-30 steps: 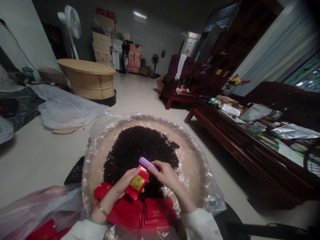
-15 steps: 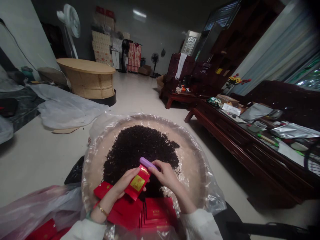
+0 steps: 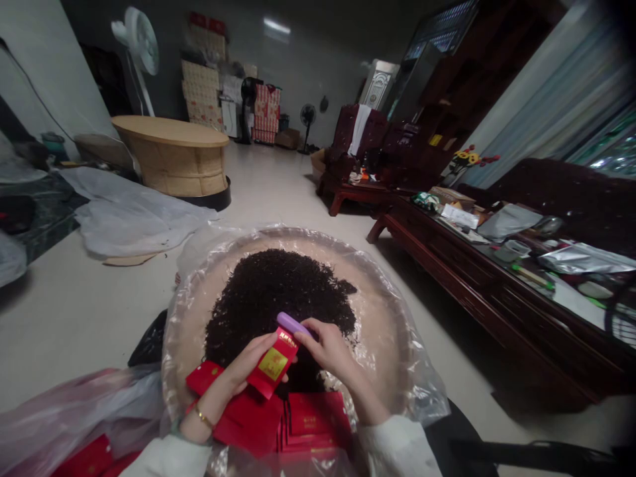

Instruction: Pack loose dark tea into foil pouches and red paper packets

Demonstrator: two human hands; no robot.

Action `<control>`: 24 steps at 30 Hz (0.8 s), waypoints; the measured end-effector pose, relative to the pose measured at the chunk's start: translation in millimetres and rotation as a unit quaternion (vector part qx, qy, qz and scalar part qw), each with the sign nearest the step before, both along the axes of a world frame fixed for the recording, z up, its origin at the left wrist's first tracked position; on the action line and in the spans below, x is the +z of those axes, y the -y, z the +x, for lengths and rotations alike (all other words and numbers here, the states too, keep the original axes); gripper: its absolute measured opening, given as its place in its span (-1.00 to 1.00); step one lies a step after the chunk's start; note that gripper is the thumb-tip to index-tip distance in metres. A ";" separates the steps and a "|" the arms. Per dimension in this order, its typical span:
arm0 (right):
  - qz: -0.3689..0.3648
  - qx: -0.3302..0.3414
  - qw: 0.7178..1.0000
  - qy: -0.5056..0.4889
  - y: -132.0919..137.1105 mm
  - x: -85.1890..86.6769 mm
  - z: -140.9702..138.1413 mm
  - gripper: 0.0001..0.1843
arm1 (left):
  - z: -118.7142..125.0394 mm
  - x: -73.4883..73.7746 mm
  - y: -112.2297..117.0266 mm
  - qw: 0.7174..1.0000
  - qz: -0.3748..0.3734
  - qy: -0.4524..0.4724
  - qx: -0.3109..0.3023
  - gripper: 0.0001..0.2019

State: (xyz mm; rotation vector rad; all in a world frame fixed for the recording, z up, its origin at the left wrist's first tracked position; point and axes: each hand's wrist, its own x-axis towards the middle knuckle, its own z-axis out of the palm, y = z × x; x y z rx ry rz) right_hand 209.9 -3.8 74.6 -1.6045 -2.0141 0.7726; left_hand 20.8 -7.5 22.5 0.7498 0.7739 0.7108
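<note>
My left hand (image 3: pixel 243 372) grips a small red packet (image 3: pixel 273 363) with a gold label, tilted with its mouth up and to the right. My right hand (image 3: pixel 332 352) pinches a purple scoop (image 3: pixel 293 324) whose end rests at the packet's mouth. Both hands hover over a heap of dark loose tea leaves (image 3: pixel 278 298) piled on a wide round tray (image 3: pixel 387 311) lined with clear plastic. More red packets (image 3: pixel 308 421) lie stacked at the tray's near edge, under my wrists.
A long dark wooden table (image 3: pixel 477 278) with bags and clutter runs along the right. A round wooden tub (image 3: pixel 173 159) and crumpled plastic sheeting (image 3: pixel 129 218) sit on the floor at the left. A plastic bag with red packets (image 3: pixel 74 430) lies at my lower left.
</note>
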 end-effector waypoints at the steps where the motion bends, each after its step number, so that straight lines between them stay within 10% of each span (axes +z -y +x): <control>1: 0.000 -0.001 1.000 0.001 0.3 -0.2 -0.5 -0.73 | 0.1 0.1 0.0 1.000 0.000 -0.001 0.000 -0.42; 11: 0.021 -0.097 0.994 -0.053 -9.2 -8.0 25.0 -0.61 | -0.5 2.1 -0.6 1.000 -0.015 -0.008 0.022 -0.42; 20: -0.058 -0.215 0.954 0.203 -16.6 -52.2 79.9 -0.70 | -0.1 -0.6 -0.4 1.000 -0.015 0.000 0.020 -0.44; 24: -0.063 -0.220 0.951 0.207 -14.6 -44.9 73.0 -0.66 | -0.1 -0.3 0.2 1.000 -0.014 -0.001 0.021 -0.43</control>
